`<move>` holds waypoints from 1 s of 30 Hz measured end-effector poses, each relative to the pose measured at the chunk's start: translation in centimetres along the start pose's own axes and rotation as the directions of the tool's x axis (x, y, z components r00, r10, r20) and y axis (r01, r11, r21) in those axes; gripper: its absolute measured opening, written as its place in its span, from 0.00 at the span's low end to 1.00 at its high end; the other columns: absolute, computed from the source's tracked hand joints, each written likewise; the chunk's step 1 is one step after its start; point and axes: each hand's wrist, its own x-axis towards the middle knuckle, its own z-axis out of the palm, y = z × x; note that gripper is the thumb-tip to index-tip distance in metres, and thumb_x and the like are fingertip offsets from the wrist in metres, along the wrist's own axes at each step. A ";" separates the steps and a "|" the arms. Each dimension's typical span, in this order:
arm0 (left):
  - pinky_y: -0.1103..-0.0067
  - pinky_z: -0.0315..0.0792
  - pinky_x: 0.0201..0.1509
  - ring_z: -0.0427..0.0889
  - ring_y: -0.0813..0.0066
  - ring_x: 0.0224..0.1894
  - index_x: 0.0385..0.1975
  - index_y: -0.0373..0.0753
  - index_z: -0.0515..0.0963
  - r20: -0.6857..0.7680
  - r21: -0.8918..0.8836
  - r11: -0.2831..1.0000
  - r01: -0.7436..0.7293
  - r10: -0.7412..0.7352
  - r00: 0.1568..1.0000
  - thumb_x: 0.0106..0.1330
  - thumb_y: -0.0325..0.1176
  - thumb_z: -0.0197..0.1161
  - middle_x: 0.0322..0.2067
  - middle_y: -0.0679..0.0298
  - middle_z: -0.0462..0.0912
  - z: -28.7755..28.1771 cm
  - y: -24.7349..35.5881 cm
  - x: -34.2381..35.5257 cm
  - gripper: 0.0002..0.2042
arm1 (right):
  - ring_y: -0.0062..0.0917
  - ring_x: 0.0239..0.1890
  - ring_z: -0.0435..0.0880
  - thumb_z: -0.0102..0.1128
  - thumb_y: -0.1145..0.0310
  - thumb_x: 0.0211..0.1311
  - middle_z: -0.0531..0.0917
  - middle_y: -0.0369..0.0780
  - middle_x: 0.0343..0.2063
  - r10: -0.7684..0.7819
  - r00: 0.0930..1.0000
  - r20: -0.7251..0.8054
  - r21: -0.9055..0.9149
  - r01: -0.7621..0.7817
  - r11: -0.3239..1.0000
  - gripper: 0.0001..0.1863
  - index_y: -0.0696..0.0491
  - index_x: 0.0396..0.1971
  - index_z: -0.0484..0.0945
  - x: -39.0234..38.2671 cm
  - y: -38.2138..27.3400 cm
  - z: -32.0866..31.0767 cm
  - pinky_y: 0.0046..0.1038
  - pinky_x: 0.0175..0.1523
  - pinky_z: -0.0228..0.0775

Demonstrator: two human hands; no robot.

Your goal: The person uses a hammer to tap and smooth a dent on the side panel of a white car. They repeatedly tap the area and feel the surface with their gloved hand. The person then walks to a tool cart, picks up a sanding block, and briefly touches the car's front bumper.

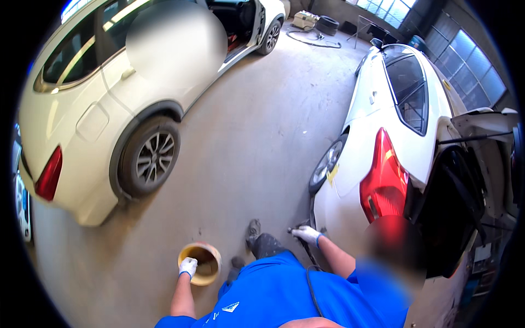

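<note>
My left hand (188,266), in a white glove, is closed at the opening of a round yellow bucket (216,256). Its fingers seem to grip the bucket, though the handle itself does not show. The bucket's inside looks brownish. My right hand (308,235), gloved in white with a blue cuff, closes around a dark tool (291,230) whose kind is too small to tell. A black hose or cord (311,254) trails down from that hand toward my blue clothing. The right hand is beside the rear corner of a white car (339,210).
Another pale car (90,169) stands to the left, its front door open. The right-hand car has a red tail light (385,180) and a raised rear lid. Grey floor (246,136) lies between them. Far ahead are a tyre (328,25) and a machine (304,20) with a hose.
</note>
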 end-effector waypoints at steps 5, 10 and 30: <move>0.67 0.76 0.54 0.84 0.55 0.47 0.41 0.38 0.84 -0.003 0.119 0.986 -0.118 0.119 0.993 0.60 0.46 0.59 0.42 0.49 0.86 -4.6 14.6 14.0 0.19 | 0.25 0.24 0.83 0.61 0.63 0.66 0.83 0.39 0.27 0.035 0.978 -0.204 0.095 -0.015 0.995 0.12 0.58 0.36 0.79 10.6 -3.9 -4.3 0.29 0.29 0.76; 0.68 0.76 0.50 0.85 0.57 0.44 0.39 0.37 0.84 0.276 0.230 0.956 -0.182 0.116 0.954 0.59 0.48 0.58 0.38 0.51 0.87 -5.2 29.8 19.4 0.20 | 0.27 0.37 0.79 0.58 0.70 0.58 0.80 0.37 0.31 -0.173 0.718 -0.674 -0.146 0.101 0.984 0.11 0.53 0.41 0.72 25.3 -10.3 -12.4 0.27 0.47 0.72; 0.64 0.73 0.60 0.80 0.49 0.54 0.46 0.40 0.83 0.336 0.625 0.739 -0.252 0.037 0.941 0.60 0.50 0.53 0.50 0.48 0.82 -13.3 80.6 61.0 0.23 | 0.27 0.18 0.79 0.62 0.64 0.62 0.79 0.39 0.20 0.368 0.874 -0.319 0.416 -0.220 0.882 0.11 0.56 0.33 0.76 50.0 -43.3 -36.2 0.30 0.23 0.69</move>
